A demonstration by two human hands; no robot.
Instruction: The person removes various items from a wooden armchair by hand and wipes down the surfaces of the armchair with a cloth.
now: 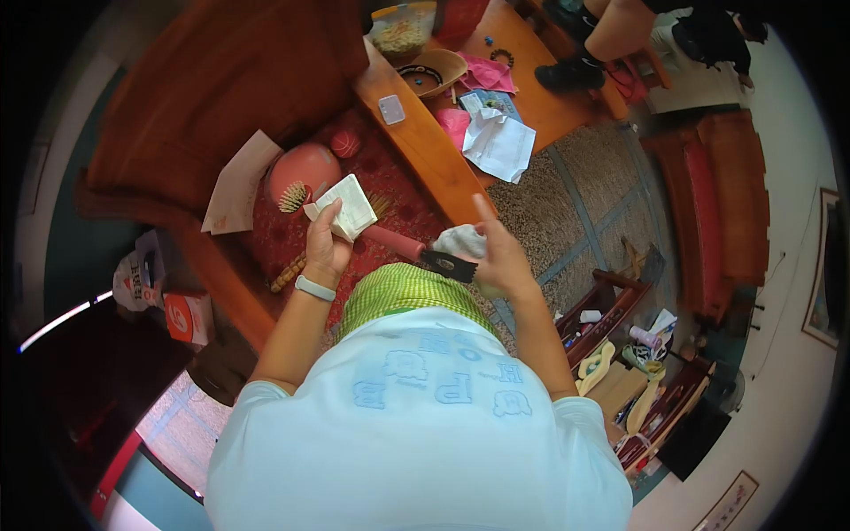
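Note:
My left hand (326,246), with a pale band on its wrist, is closed on a white folded pad (350,208), perhaps paper or cloth. A tool with a red handle (396,242) and a flat black end (450,265) lies across in front of my lap. Its handle reaches toward the pad; whether my left fingers also touch it is hidden. My right hand (501,255) is by the black end, one finger stretched out, the others curled around a grey-white cloth (459,240). A wooden-bristled hairbrush (294,196) lies beyond my left hand.
On the red-patterned seat are a round pink object (305,173), a small red ball (344,143) and a cardboard sheet (239,184). Papers (500,144) and a straw hat (434,73) lie on the wooden table (553,102). Another person's shoe (568,75) rests there. A cluttered rack (633,372) stands right.

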